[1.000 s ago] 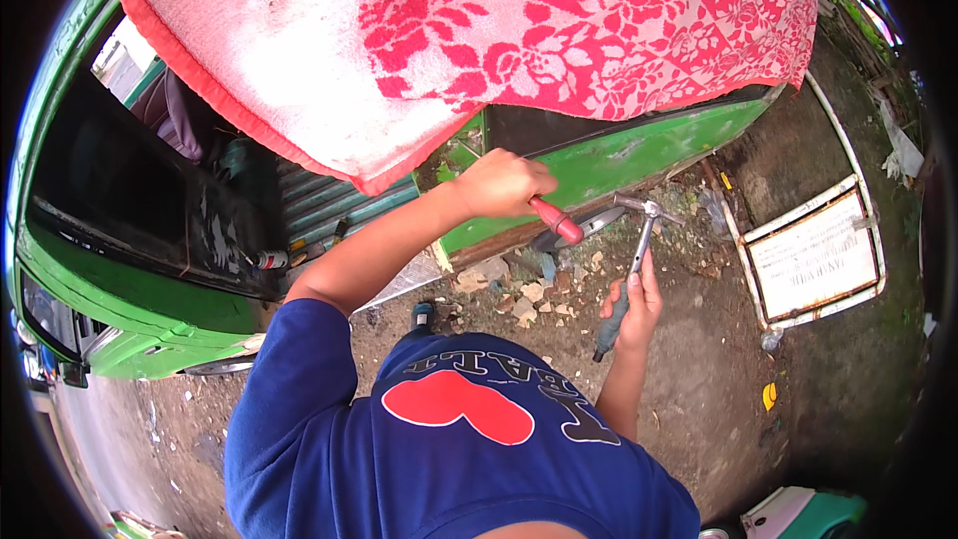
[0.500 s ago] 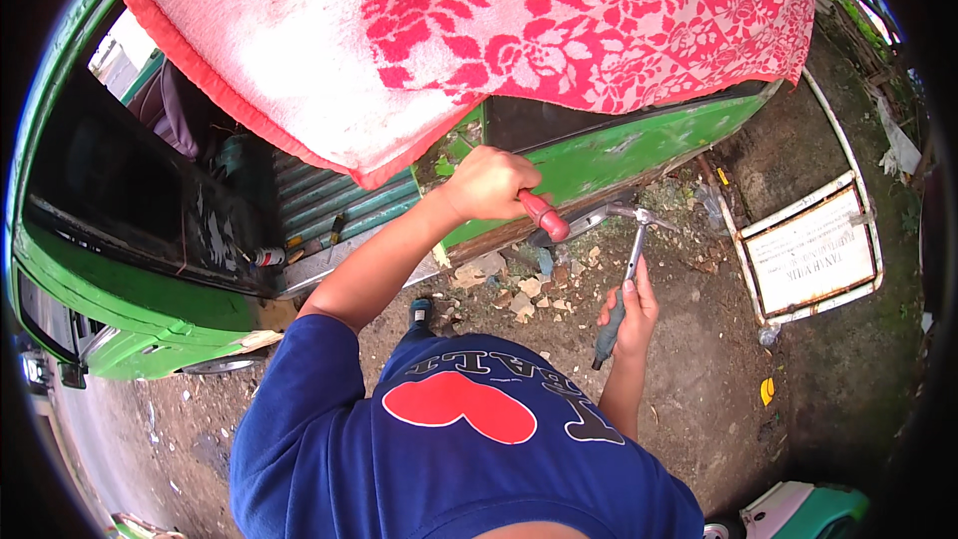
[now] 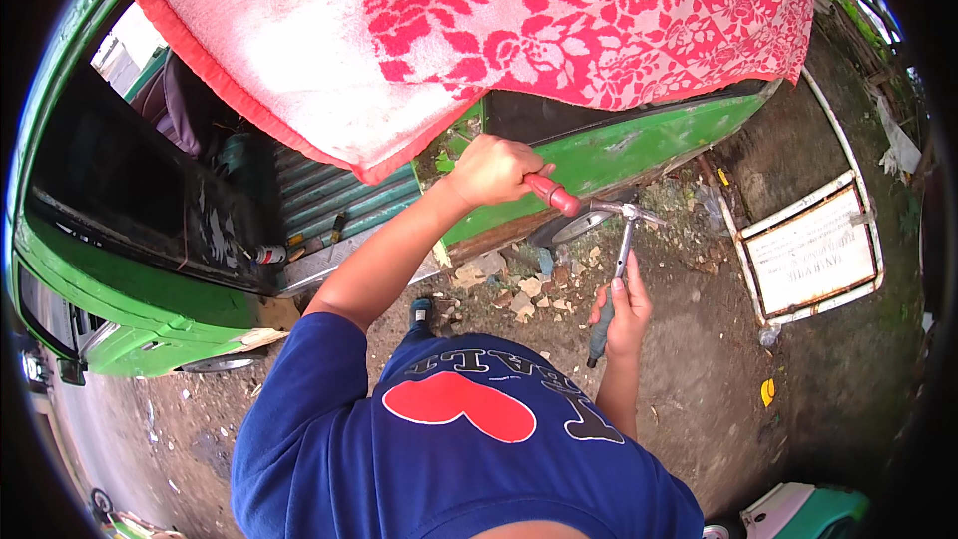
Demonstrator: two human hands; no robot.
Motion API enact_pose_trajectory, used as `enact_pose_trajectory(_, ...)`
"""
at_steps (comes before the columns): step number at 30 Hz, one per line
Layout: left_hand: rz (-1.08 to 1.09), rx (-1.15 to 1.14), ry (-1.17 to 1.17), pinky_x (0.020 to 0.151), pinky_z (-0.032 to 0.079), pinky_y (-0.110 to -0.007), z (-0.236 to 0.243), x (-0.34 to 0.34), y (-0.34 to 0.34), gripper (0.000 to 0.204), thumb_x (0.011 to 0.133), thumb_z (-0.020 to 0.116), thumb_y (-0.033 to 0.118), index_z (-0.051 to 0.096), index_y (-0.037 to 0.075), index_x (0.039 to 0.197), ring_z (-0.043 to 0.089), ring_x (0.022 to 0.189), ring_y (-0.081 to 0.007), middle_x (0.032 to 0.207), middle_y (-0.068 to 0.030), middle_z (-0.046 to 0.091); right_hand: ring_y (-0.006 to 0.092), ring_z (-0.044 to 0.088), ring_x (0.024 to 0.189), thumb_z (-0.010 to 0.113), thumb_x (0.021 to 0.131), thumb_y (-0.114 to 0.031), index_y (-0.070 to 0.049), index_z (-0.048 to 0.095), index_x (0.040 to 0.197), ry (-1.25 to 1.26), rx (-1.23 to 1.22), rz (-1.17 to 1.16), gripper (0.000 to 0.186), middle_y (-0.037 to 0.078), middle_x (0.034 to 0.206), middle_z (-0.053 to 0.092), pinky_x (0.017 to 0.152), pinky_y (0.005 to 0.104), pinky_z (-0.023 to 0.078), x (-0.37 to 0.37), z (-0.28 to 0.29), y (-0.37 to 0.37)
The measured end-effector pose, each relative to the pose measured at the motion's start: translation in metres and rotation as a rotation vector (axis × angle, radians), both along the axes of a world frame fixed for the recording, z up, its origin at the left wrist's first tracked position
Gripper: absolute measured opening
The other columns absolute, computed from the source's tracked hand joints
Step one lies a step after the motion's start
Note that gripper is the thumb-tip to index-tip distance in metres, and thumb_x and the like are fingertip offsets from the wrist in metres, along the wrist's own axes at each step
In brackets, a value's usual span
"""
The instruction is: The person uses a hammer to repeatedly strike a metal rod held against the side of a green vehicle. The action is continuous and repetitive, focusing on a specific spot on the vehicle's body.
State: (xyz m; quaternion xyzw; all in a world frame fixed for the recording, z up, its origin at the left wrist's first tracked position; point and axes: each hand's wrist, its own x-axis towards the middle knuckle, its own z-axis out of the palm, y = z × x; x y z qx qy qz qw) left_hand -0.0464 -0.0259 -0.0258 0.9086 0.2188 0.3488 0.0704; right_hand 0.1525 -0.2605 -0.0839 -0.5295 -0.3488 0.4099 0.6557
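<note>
My left hand (image 3: pixel 489 170) is closed around a red-handled tool (image 3: pixel 549 190) at the green body panel (image 3: pixel 569 150) of a vehicle; the tool's far end is hidden by the hand. My right hand (image 3: pixel 624 311) grips a hammer (image 3: pixel 629 240) by its dark grey handle. The hammer's metal head is just right of the rounded end of the red handle; I cannot tell if they touch. A red and pink flowered blanket (image 3: pixel 559 20) covers the top of the vehicle above my hands.
The vehicle's open doorway shows a ribbed floor (image 3: pixel 309 215) with small tools and cans. A rusty white frame with a sign (image 3: pixel 798 260) lies at the right. Broken rubble (image 3: pixel 524 299) litters the ground below. Part of another green-and-white vehicle (image 3: pixel 803 509) shows at lower right.
My right hand has moved up and slightly left, bringing the hammer head nearer the red handle. My left hand has shifted a little upward with the tool.
</note>
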Motion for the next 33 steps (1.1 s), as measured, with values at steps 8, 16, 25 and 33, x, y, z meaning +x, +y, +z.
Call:
enact_pose_trajectory(8, 0.029, -0.021, 0.030, 0.059, 0.052, -0.044, 0.000, 0.013, 0.012, 0.023, 0.085, 0.064, 0.030, 0.068, 0.010, 0.076, 0.065, 0.066, -0.0324, 0.074, -0.0091, 0.068, 0.0116, 0.052, 0.056, 0.044, 0.102, -0.012, -0.009, 0.024, 0.152, -0.010, 0.357, -0.057, 0.054, 0.006, 0.072, 0.054, 0.049, 0.0266, 0.047, -0.034, 0.020, 0.004)
enact_pose_trajectory(16, 0.067, -0.064, 0.158, 0.065, 0.054, -0.045, 0.005, 0.016, 0.013, 0.015, 0.081, 0.063, 0.026, 0.070, 0.015, 0.087, 0.067, 0.073, -0.0312, 0.080, -0.0085, 0.069, 0.0100, 0.050, 0.056, 0.042, 0.102, -0.011, -0.007, 0.028, 0.151, -0.007, 0.350, -0.167, 0.051, 0.005, 0.073, 0.052, 0.049, 0.0244, 0.046, -0.030, 0.026, 0.012)
enact_pose_trajectory(25, 0.103, -0.083, 0.177, 0.064, 0.053, -0.045, 0.007, 0.022, 0.012, 0.016, 0.082, 0.064, 0.026, 0.071, 0.012, 0.086, 0.066, 0.072, -0.0330, 0.079, -0.0108, 0.069, 0.0104, 0.050, 0.056, 0.041, 0.102, -0.012, -0.008, 0.026, 0.152, -0.050, 0.244, -0.147, 0.052, 0.006, 0.073, 0.051, 0.048, 0.0257, 0.047, -0.034, 0.011, 0.016)
enact_pose_trajectory(33, 0.148, -0.122, 0.281, 0.067, 0.054, -0.046, 0.007, 0.027, 0.016, 0.017, 0.083, 0.061, 0.025, 0.071, 0.014, 0.091, 0.067, 0.075, -0.0329, 0.083, -0.0096, 0.070, 0.0106, 0.050, 0.056, 0.042, 0.102, -0.013, -0.009, 0.024, 0.152, 0.030, 0.316, -0.236, 0.053, 0.005, 0.075, 0.052, 0.048, 0.0254, 0.047, -0.023, 0.016, 0.029)
